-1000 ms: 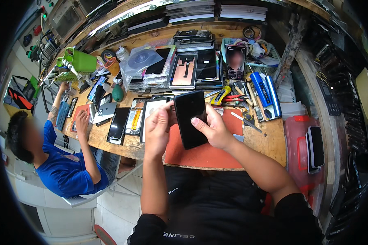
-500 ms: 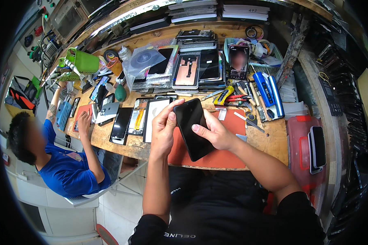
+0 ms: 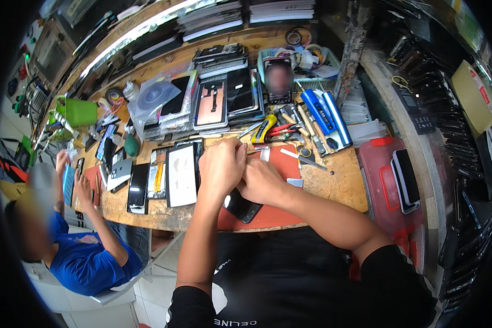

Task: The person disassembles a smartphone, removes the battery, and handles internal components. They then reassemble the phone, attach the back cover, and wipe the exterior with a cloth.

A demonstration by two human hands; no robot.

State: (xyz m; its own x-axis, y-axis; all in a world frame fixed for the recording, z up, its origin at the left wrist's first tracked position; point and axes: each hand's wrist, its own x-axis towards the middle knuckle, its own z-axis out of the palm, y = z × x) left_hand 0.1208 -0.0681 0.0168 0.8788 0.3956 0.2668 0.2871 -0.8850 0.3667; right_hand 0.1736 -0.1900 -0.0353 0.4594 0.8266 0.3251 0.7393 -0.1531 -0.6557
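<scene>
My left hand (image 3: 222, 165) and my right hand (image 3: 261, 179) are close together over the orange-red work mat (image 3: 275, 212), their backs facing up. Both are closed with curled fingers, and whatever they grip is hidden beneath them. Under my wrists the lower end of a black smartphone (image 3: 242, 209) shows against the mat. Its upper part is covered by my hands, so I cannot tell whether it lies flat or is held. A white rectangular panel (image 3: 181, 176) lies left of my left hand, beside an opened phone with a yellow flex cable (image 3: 158, 177).
Pliers and screwdrivers lie behind my hands near a blue tool holder (image 3: 318, 113). Stacked phone parts (image 3: 211, 104) and a propped, lit phone (image 3: 278, 81) stand farther back. A co-worker in a blue shirt (image 3: 90, 257) sits left. A red translucent box (image 3: 380, 180) is at right.
The phone was held up between both hands; now it is lower and mostly covered. My hands have closed and come together over it. The whole view has shifted, moving the scene leftward.
</scene>
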